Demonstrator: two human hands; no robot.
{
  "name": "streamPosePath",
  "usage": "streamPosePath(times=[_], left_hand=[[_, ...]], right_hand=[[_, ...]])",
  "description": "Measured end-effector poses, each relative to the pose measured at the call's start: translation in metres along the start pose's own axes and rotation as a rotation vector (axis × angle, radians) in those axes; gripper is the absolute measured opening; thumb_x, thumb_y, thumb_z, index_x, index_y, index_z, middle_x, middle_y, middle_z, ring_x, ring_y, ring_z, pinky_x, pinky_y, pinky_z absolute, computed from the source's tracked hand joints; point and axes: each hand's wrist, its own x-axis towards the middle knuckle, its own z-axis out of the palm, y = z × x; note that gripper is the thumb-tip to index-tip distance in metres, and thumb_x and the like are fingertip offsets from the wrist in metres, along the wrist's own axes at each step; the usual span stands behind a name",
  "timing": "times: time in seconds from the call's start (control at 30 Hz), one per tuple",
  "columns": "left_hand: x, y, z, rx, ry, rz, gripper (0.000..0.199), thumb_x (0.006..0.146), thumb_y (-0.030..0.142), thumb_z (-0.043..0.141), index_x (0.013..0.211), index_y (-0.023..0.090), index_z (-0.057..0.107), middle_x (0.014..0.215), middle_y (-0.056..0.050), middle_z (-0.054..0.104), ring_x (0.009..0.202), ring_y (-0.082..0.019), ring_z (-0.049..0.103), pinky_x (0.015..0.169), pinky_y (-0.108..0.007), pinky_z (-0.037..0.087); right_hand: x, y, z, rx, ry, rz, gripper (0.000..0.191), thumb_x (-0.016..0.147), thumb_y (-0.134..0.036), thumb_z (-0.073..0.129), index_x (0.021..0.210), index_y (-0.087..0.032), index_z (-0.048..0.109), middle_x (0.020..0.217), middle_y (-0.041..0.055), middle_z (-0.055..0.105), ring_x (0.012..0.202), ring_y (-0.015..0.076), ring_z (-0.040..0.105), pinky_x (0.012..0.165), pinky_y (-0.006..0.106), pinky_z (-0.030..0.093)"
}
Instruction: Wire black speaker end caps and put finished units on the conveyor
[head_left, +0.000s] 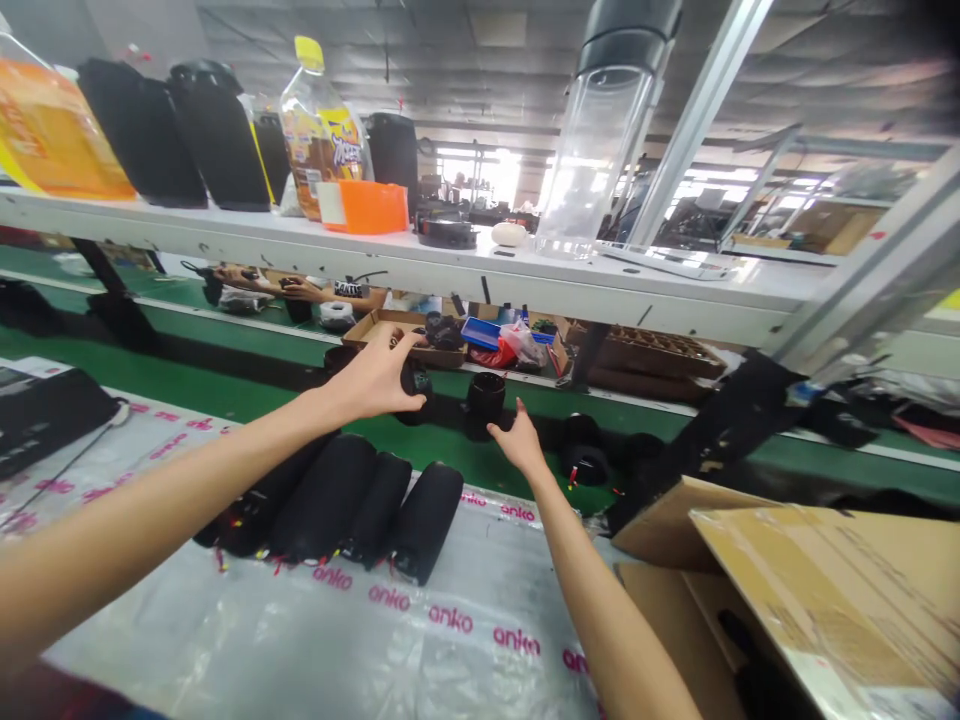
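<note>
Over the green surface [247,378], my left hand [382,375] is spread beside a small black part [415,383]; whether they touch I cannot tell. My right hand [517,435] has its thumb and fingers apart, close to the lower right of a black cylindrical part [486,394] that stands on the green surface. Several black fabric-covered cylinders [427,520] lie side by side on the plastic-covered table below my left hand, small red and yellow wires showing at their near ends. Domed black parts [585,462] rest to the right of my right hand.
A white shelf [300,245] crosses above, holding bottles, an orange tape roll [365,207] and a clear tumbler [596,150]. Open cardboard boxes [840,590] stand at the lower right. Across the green surface, another person's hands [300,290] show near a box of parts [442,345].
</note>
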Motion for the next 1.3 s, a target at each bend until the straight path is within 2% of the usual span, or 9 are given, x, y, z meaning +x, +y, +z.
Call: streamPosePath(times=[0.1,0.2,0.37,0.47,0.57,0.7,0.8,0.97,1.3], left_hand=[[-0.056,0.03,-0.027,-0.213,0.184,0.259,0.092,0.075,0.052,0.088,0.154,0.028,0.048,0.149,-0.013,0.046,0.115,-0.032,0.071,0.107,-0.049,0.06],[-0.11,0.064,-0.039,-0.369,0.142,0.485,0.092,0.076,0.045,0.09,0.156,0.035,0.045,0.148,-0.011,0.047,0.129,-0.033,0.065,0.104,-0.044,0.063],[-0.172,0.111,0.007,-0.712,-0.148,0.691,0.101,0.074,0.041,0.095,0.159,0.039,0.041,0.156,-0.015,0.045,0.141,-0.038,0.058,0.11,-0.049,0.062],[-0.205,0.134,0.069,-0.987,-0.088,0.41,0.111,0.073,0.053,0.096,0.163,0.037,0.035,0.166,-0.018,0.038,0.153,-0.045,0.046,0.12,-0.061,0.051],[-0.234,0.156,0.13,-1.23,-0.151,0.117,0.092,0.094,0.056,0.076,0.168,0.032,0.027,0.169,-0.018,0.04,0.154,-0.041,0.047,0.129,-0.063,0.04],[-0.254,0.172,0.179,-1.312,-0.163,-0.011,0.094,0.098,0.062,0.066,0.171,0.026,0.02,0.175,-0.019,0.033,0.162,-0.042,0.036,0.134,-0.063,0.029],[-0.256,0.179,0.192,-1.344,-0.11,0.041,0.099,0.096,0.065,0.067,0.171,0.023,0.018,0.174,-0.02,0.034,0.16,-0.042,0.04,0.132,-0.061,0.033],[-0.254,0.205,0.197,-1.349,0.153,-0.07,0.082,0.099,0.062,0.059,0.165,0.023,0.031,0.162,-0.019,0.049,0.146,-0.039,0.055,0.124,-0.059,0.045],[-0.246,0.214,0.194,-1.305,0.311,-0.034,0.064,0.098,0.055,0.055,0.153,0.024,0.045,0.143,-0.016,0.062,0.128,-0.036,0.065,0.109,-0.055,0.056]], right_hand=[[-0.062,-0.027,-0.044,0.057,-0.066,-0.14,0.089,0.086,-0.041,0.085,0.164,-0.03,0.044,0.178,0.0102,0.035,0.165,0.0304,0.035,0.133,0.05,0.034],[-0.136,-0.05,-0.086,0.135,-0.379,-0.388,0.123,0.075,-0.044,0.096,0.173,-0.038,0.023,0.184,0.005,0.02,0.171,0.0312,0.018,0.138,0.055,0.019],[-0.232,-0.035,-0.096,0.326,-0.712,-0.265,0.121,0.063,-0.039,0.103,0.167,-0.033,0.04,0.166,0.0101,0.055,0.152,0.0359,0.055,0.129,0.054,0.041],[-0.275,0.002,-0.067,0.426,-0.444,-0.096,0.11,0.058,-0.04,0.104,0.154,-0.028,0.051,0.147,0.0117,0.068,0.135,0.0353,0.067,0.12,0.05,0.051],[-0.303,0.032,-0.04,0.441,-0.1,0.032,0.105,0.071,-0.042,0.096,0.158,-0.027,0.04,0.153,0.0147,0.061,0.14,0.0332,0.064,0.121,0.049,0.05],[-0.314,0.047,-0.037,0.42,-0.165,-0.039,0.105,0.088,-0.051,0.079,0.171,-0.025,0.019,0.174,0.0165,0.038,0.161,0.034,0.041,0.134,0.052,0.032],[-0.315,0.046,-0.044,0.487,-0.228,-0.035,0.101,0.097,-0.064,0.062,0.174,-0.026,0.01,0.178,0.013,0.034,0.167,0.0339,0.03,0.137,0.054,0.025],[-0.317,0.03,-0.026,0.476,0.045,0.073,0.093,0.097,-0.075,0.048,0.171,-0.025,0.023,0.164,0.0137,0.052,0.152,0.0378,0.052,0.126,0.053,0.044],[-0.317,0.012,-0.009,0.418,0.278,0.069,0.057,0.09,-0.033,0.046,0.147,-0.027,0.047,0.144,0.0108,0.061,0.131,0.0335,0.063,0.112,0.054,0.054]])
